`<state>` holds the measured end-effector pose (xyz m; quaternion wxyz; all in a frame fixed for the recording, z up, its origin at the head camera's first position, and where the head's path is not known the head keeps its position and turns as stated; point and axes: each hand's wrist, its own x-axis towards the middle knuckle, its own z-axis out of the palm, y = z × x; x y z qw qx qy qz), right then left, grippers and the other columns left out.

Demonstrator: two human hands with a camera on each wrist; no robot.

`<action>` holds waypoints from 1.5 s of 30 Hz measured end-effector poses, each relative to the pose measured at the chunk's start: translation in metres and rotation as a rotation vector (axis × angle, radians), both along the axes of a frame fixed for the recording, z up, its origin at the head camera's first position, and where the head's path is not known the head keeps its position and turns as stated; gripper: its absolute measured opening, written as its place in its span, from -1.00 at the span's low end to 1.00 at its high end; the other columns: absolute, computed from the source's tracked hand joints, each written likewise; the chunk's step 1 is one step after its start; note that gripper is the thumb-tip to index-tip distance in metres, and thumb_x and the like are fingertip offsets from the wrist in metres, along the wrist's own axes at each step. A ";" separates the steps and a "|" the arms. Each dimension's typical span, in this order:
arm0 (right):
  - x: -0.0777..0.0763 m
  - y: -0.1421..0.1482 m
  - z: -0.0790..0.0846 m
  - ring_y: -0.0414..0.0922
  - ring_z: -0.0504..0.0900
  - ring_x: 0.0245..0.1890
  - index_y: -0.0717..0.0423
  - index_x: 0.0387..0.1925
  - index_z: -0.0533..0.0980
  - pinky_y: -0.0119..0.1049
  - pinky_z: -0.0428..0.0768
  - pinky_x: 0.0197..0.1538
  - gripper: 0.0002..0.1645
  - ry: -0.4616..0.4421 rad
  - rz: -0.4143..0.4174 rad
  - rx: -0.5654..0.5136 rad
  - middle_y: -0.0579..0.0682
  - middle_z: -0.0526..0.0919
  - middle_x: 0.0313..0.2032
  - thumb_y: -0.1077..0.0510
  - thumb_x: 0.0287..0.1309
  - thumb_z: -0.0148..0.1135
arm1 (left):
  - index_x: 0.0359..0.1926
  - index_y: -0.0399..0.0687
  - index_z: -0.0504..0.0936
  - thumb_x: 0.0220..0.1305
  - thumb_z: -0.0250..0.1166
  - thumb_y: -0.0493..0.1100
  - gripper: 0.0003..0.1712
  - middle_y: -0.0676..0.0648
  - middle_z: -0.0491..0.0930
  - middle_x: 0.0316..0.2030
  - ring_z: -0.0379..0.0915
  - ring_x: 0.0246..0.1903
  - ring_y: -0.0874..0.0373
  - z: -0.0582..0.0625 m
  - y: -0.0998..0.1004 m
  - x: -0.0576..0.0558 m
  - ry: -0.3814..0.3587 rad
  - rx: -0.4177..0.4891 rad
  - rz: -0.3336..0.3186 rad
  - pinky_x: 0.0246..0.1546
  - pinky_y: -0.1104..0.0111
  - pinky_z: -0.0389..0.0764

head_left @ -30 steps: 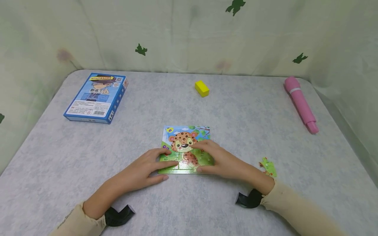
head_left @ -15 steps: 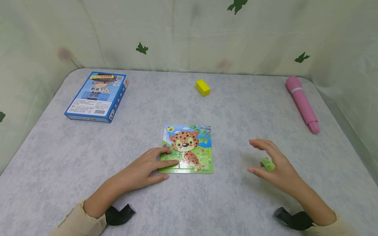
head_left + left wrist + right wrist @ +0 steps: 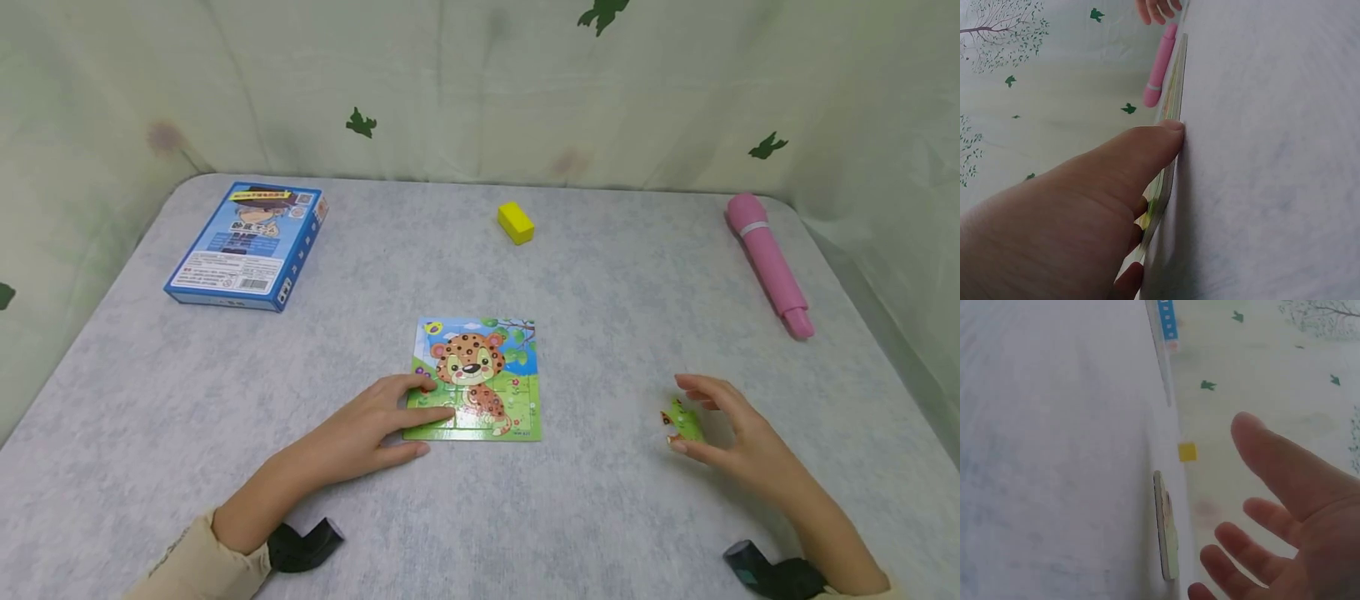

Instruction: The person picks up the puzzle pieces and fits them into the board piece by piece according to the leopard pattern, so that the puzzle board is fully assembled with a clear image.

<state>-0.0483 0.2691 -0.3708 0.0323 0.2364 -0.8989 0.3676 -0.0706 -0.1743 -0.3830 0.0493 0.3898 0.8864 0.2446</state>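
Observation:
A leopard jigsaw puzzle (image 3: 480,367) lies flat on the table in the head view. My left hand (image 3: 371,429) rests at its lower left, with fingertips on the picture and the thumb along the front edge. In the left wrist view the thumb of that left hand (image 3: 1129,159) touches the puzzle's edge (image 3: 1175,81). To the right lies a loose green puzzle piece (image 3: 684,421). Around its right side my right hand (image 3: 750,442) hovers, thumb and fingers spread apart. The right wrist view shows the right hand (image 3: 1291,531) holding nothing, beside the piece (image 3: 1166,534).
A blue printed box (image 3: 243,246) lies at the back left. Near the table's far side sits a yellow block (image 3: 516,223). A pink stick-shaped object (image 3: 768,265) lies at the back right. Behind the table (image 3: 570,517) hangs a pale curtain (image 3: 480,92) with dark green bird shapes.
My right hand has left the puzzle and moved right to the loose green piece, lowering beside it over the last half second. The left hand has stayed on the puzzle.

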 end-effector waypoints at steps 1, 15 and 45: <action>0.000 0.002 -0.001 -0.25 0.30 -0.02 0.18 0.22 0.23 -0.61 0.19 -0.01 -0.04 -0.013 0.006 0.010 0.10 0.35 0.06 0.36 -0.31 0.46 | 0.16 0.26 0.44 0.15 0.23 0.05 -0.49 -0.08 0.21 0.20 0.07 0.19 0.01 0.000 0.000 0.000 0.001 0.000 -0.001 0.09 0.07 0.22; 0.001 0.017 -0.005 -0.35 0.28 -0.01 0.23 0.19 0.29 -0.71 0.13 -0.02 -0.16 -0.051 0.053 0.159 0.06 0.44 -0.02 0.26 -0.20 0.42 | 0.15 0.24 0.45 0.15 0.23 0.04 -0.50 -0.09 0.22 0.19 0.08 0.18 0.00 0.000 0.000 0.000 0.009 0.004 -0.007 0.09 0.07 0.22; -0.014 -0.089 0.011 -0.17 0.40 -0.14 0.23 0.07 0.40 -0.23 0.49 -0.21 -0.26 0.087 0.154 -0.076 -0.05 0.49 -0.09 0.31 -0.29 0.43 | 0.05 -0.11 0.49 0.20 0.17 0.00 -0.56 -0.01 0.33 0.15 0.17 0.18 0.10 0.003 0.020 0.006 0.109 -0.033 -0.030 0.15 0.24 0.20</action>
